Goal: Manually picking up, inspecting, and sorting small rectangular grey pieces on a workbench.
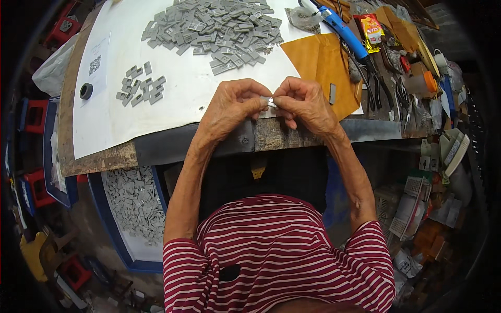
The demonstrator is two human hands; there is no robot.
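Observation:
My left hand (236, 106) and my right hand (306, 103) meet above the near edge of the workbench. Between their thumbs and fingertips they pinch a small grey rectangular piece (271, 103), mostly covered by the fingers. Its exposed part looks pale and shiny. Ahead of my hands a large heap of similar grey pieces (214, 28) lies on a white sheet (180, 88). To the left is a smaller, loose group of grey pieces (141, 86). One single grey piece (332, 94) rests on a brown envelope (313, 62) beside my right hand.
A blue electric screwdriver (345, 32), pliers (377, 86) and a snack packet (370, 31) crowd the bench's right side. A black ring (86, 91) sits at the left. Below the bench stands a blue tray (107, 219) full of grey pieces.

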